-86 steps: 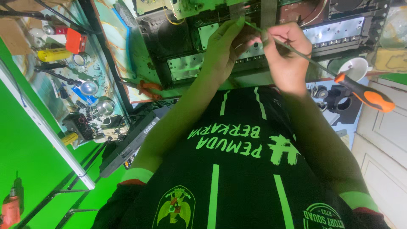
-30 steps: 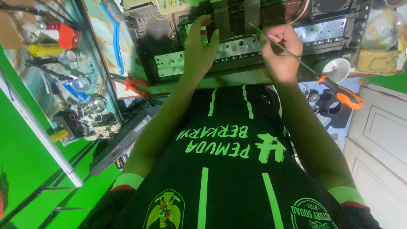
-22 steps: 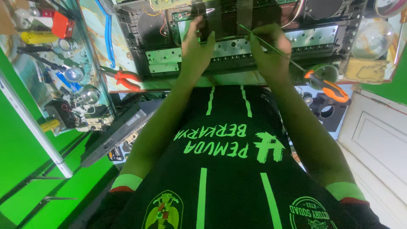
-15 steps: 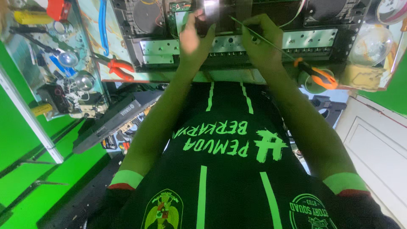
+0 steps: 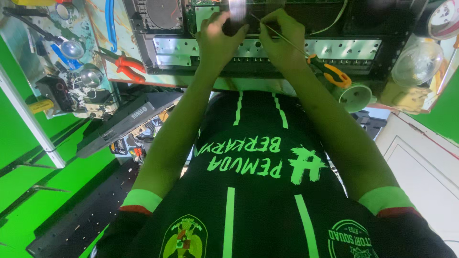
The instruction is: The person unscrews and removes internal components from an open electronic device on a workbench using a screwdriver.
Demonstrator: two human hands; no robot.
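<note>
Both hands are raised to the open chassis of an electronic unit [image 5: 267,50] lying on the workbench, meeting at its middle near the top of the view. The left hand [image 5: 217,40] is closed around something small and dark at the chassis edge, though what it pinches is too hidden by the fingers to make out. The right hand [image 5: 282,40] is curled shut on a thin metal rod [image 5: 267,26] whose tip points up and left toward the left hand's fingertips; the rod seems to run on under the palm to an orange and black handle [image 5: 330,71] that shows just beyond the wrist, so it is probably a screwdriver. A silvery perforated metal strip [image 5: 177,48] runs along the chassis just below the hands. Red-handled pliers [image 5: 124,64] lie on the bench to the left, well apart from the hands, and a small white cup [image 5: 356,95] sits just beside the orange handle.
</note>
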